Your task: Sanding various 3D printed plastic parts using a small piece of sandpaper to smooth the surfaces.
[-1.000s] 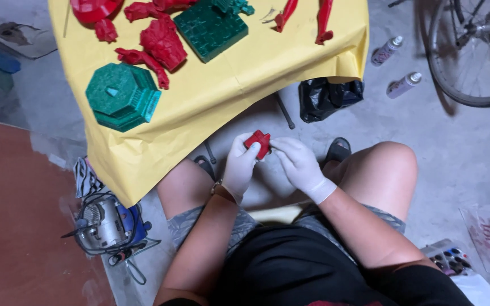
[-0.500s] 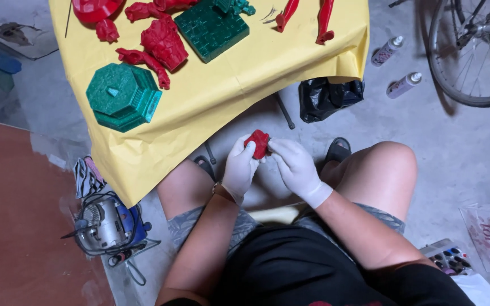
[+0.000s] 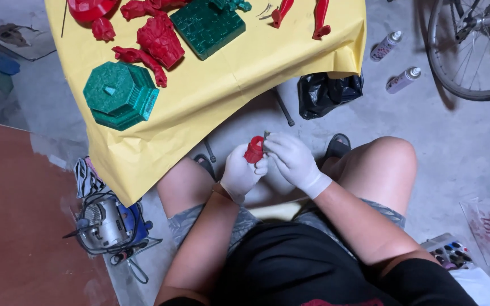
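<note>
Small red moulded plastic piece (image 3: 254,151): centre of frame, between the bare knees, clasped in both hands.

Left hand in white glove (image 3: 242,173): fingers curled round the lower side of the red piece, gripping it.

Right hand in white glove (image 3: 293,160): closed over the right side of the same piece, fingertips pressed against it, pinching a thin grey tool tip (image 3: 266,135) that shows just above the piece.

Yellow paper sheet (image 3: 222,90): upper half of frame, draped, lower corner hanging toward lower left.

On the sheet: green octagonal tiered model (image 3: 121,95) at left; green square brick-textured slab (image 3: 208,25) at top centre; red faceted torso-like figure part (image 3: 160,41) beside the slab; further red limb-shaped parts (image 3: 139,59) near it and along the top edge.

Black crumpled plastic bag (image 3: 328,93): on the concrete floor, below the sheet's right edge.

Two small grey spray bottles (image 3: 402,80): upper right, lying near a bicycle wheel (image 3: 466,51).

Blue and silver power tool with tangled cord (image 3: 109,225): lower left.

Paint palette with coloured wells (image 3: 448,251): lower right.
</note>
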